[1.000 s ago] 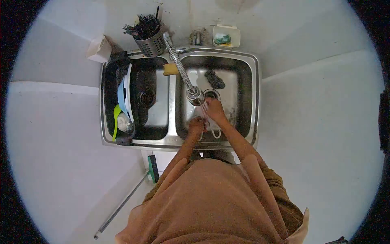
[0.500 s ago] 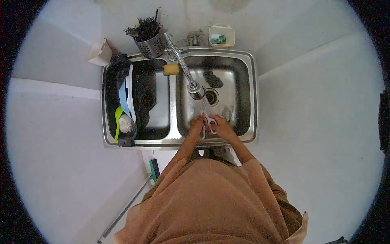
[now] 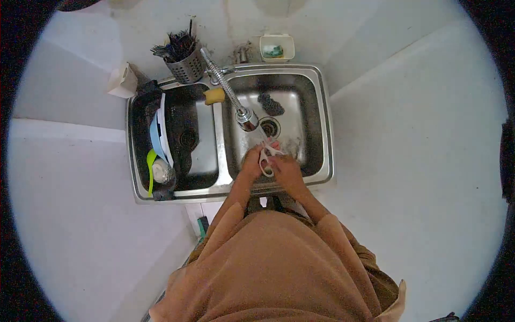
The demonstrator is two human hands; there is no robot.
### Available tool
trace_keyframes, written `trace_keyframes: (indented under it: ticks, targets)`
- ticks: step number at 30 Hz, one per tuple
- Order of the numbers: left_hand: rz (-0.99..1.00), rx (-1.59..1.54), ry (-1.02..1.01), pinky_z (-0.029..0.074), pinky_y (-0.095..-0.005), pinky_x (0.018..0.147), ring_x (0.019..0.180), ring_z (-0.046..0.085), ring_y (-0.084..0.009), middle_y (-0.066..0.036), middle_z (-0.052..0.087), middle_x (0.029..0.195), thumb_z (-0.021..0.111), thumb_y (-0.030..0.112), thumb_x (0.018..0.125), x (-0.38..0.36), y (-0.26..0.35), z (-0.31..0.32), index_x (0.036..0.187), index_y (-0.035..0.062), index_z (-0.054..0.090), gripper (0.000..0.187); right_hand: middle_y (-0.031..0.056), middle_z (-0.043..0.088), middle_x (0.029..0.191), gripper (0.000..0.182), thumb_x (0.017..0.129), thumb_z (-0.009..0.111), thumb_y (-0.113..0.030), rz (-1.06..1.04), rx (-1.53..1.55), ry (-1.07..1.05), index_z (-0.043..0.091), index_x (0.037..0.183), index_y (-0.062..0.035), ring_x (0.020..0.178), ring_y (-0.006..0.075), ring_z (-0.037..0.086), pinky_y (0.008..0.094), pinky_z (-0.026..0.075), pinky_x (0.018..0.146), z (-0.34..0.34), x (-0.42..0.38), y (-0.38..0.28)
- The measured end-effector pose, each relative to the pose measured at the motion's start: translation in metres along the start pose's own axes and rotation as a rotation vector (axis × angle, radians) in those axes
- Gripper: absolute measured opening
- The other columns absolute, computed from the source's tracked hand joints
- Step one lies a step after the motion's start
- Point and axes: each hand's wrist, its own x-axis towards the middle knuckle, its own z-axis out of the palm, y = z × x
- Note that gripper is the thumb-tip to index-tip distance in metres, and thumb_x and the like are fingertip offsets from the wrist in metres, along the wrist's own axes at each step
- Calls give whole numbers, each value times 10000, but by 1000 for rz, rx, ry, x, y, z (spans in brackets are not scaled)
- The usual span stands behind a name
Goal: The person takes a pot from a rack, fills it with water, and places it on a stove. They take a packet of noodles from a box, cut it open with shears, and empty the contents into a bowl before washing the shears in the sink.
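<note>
White-handled scissors [image 3: 266, 167] are held between both hands over the right sink basin [image 3: 307, 153], under the tap head [image 3: 247, 119]. One looped handle points toward me. My left hand [image 3: 252, 161] is closed on the scissors from the left side. From the right, my right hand [image 3: 286, 169] grips them too, its fingers over the other loop. Something pinkish shows at their far end, partly hidden by the fingers. Water runs from the tap onto them. A dark scouring pad [image 3: 270, 105] lies in the basin beyond the drain [image 3: 270, 127].
A yellow sponge [image 3: 214, 96] rests on the divider. The left basin holds plates [image 3: 162, 129], a green utensil [image 3: 150, 170] and a whitish rounded item [image 3: 160, 170]. Behind stand a metal cutlery holder [image 3: 186, 68] and a white tub [image 3: 277, 48]. A white container [image 3: 122, 80] stands at the left corner.
The scissors have turned in my hands, so a handle loop now points toward me. My right hand has shifted over them. The whole view has moved slightly.
</note>
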Motion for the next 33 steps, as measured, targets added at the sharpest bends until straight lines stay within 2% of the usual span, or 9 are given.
trace_keyframes:
  ticks: [6,8,12,18,21,24,27,29,33]
  targets:
    - [-15,-27,217,522,-297,610,647,560,-164,-53,543,730,449,209,897,-1,-13,-12,964,53,535,190,194,606,808,204,828,500,-185,54,453,194,603,917,-34,722,293,602,384,460,664,23,65,33]
    - [3,17,235,516,-291,584,614,547,-157,-44,527,697,463,215,893,-8,-10,-7,914,63,527,166,175,604,780,201,803,523,-181,230,535,-251,595,882,-10,715,283,601,366,459,671,-8,87,15]
    - [7,102,298,475,-270,492,545,519,-144,-21,498,634,492,242,886,-23,0,14,846,78,515,170,185,593,766,210,782,545,-180,87,310,-82,582,891,-4,727,294,593,365,459,688,28,113,49]
    - [110,134,371,421,-263,459,555,523,-154,-12,523,672,521,306,872,2,-24,-42,841,95,523,213,170,606,866,279,794,555,-195,92,188,21,551,1008,-17,776,277,594,363,457,708,43,70,50]
    - [93,-39,440,445,-301,527,618,537,-172,-28,547,730,530,327,864,-14,-9,-8,847,96,528,232,121,603,1015,335,838,531,-225,250,627,-218,519,1120,-46,871,242,592,344,445,761,74,37,53]
    - [164,-76,310,452,-336,589,690,539,-196,-52,556,778,525,344,862,-6,-19,-22,859,87,532,257,82,604,1051,357,866,513,-261,350,712,-21,509,1168,-70,952,214,570,327,421,826,81,14,44]
    - [94,-87,306,469,-344,618,720,554,-216,-76,573,809,512,305,868,-24,-17,-4,879,79,544,229,100,624,983,335,863,521,-246,177,831,47,534,1152,-76,919,207,586,300,421,819,70,14,54]
    - [77,-105,317,484,-356,631,721,568,-227,-87,583,818,504,277,868,-14,-32,-28,909,69,538,215,113,634,934,269,856,527,-210,293,661,-213,580,1077,-66,870,195,598,318,445,760,53,31,82]
    - [-84,-168,217,527,-373,685,793,600,-264,-138,595,915,491,171,850,-15,-28,-43,1009,37,483,209,118,627,846,228,817,564,-213,250,237,34,609,971,-51,816,230,597,353,453,722,67,86,150]
